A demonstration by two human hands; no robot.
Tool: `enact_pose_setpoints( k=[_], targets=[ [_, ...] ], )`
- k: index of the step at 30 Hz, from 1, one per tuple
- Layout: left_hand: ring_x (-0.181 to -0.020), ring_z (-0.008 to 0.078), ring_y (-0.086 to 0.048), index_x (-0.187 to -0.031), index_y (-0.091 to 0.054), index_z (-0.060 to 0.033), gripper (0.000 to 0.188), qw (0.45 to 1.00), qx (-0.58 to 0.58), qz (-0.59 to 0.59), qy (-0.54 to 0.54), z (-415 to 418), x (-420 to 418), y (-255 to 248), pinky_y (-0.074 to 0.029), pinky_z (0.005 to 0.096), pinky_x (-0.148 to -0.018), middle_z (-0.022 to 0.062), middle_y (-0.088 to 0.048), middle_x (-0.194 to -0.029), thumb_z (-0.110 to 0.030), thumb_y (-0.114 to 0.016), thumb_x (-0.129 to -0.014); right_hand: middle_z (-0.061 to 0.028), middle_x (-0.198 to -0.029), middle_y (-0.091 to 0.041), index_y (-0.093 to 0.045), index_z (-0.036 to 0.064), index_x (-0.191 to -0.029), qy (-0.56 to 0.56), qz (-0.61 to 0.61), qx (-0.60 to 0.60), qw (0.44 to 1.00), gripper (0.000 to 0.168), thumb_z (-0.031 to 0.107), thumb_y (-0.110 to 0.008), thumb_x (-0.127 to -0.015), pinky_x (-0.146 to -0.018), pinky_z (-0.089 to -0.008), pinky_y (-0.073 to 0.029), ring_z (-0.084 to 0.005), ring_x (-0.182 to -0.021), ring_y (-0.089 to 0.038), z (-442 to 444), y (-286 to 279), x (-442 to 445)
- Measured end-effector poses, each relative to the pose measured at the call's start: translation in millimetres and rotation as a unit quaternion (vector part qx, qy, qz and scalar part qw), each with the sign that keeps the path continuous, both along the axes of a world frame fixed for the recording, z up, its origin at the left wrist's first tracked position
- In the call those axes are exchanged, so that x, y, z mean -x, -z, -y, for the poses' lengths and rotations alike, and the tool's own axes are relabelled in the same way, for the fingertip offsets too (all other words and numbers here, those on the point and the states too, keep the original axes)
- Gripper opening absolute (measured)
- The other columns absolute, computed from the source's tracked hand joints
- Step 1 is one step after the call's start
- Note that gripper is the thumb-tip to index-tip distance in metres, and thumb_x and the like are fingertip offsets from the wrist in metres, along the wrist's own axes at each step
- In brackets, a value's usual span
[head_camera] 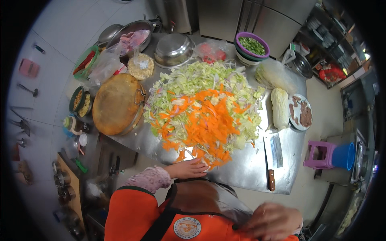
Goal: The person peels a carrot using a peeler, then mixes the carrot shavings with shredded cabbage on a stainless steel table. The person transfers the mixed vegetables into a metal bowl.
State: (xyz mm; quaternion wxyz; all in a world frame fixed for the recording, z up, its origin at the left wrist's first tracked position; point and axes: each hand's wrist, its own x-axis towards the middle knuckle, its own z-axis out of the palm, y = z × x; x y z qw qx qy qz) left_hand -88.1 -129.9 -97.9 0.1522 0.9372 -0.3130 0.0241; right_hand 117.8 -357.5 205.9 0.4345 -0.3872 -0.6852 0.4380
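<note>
A large heap of shredded cabbage (pixel 199 72) lies on the stainless steel table (pixel 250 174), with sliced carrot (pixel 211 120) spread over its middle and near side. At the table's near edge, my left hand (pixel 190 168) rests flat beside the lowest carrot pieces, fingers pointing right. Blurred by motion, my right hand (pixel 270 221) is off the table at the lower right, in front of the orange garment; whether it holds anything is unclear. A cleaver (pixel 273 159) with a wooden handle lies right of the heap. Beyond it are a whole napa cabbage (pixel 280 108) and a plate of meat (pixel 301 112).
Left of the heap stands a round wooden chopping block (pixel 117 104) with a metal handle. An upturned steel basin (pixel 174 50), a bowl of meat (pixel 132 37) and a purple basket of chopped greens (pixel 252 45) line the far side. A purple stool (pixel 320 154) stands on the floor at right.
</note>
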Motion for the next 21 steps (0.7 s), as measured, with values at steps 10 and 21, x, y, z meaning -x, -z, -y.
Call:
enact_pose_setpoints(
  k=[10,21],
  targets=[
    [-0.116,0.0271,-0.034,-0.105,-0.05,-0.0084,0.037,0.978,-0.104,0.122,-0.135,-71,-112,-40,-0.029,0.0426,-0.096,0.0128,-0.04,-0.123,-0.013,-0.055,-0.069,-0.0048,-0.057,-0.042,-0.044,0.008,-0.059,-0.17,-0.065,-0.081,0.98,0.046,0.049,-0.044,-0.081,-0.044,-0.0321,-0.03,-0.0209,-0.051,-0.044,-41,-65,86],
    [-0.106,0.0338,-0.039,-0.106,-0.051,-0.0058,0.033,0.919,0.13,0.102,-0.358,-74,-103,-107,-0.035,0.0405,-0.089,0.0178,-0.041,-0.116,-0.008,-0.058,-0.073,-0.0075,-0.065,-0.046,-0.048,0.006,-0.069,-0.132,-0.043,-0.063,0.988,0.036,0.04,-0.046,-0.079,-0.049,-0.0317,-0.034,-0.0208,-0.058,-0.047,-16,-58,55]
  ],
)
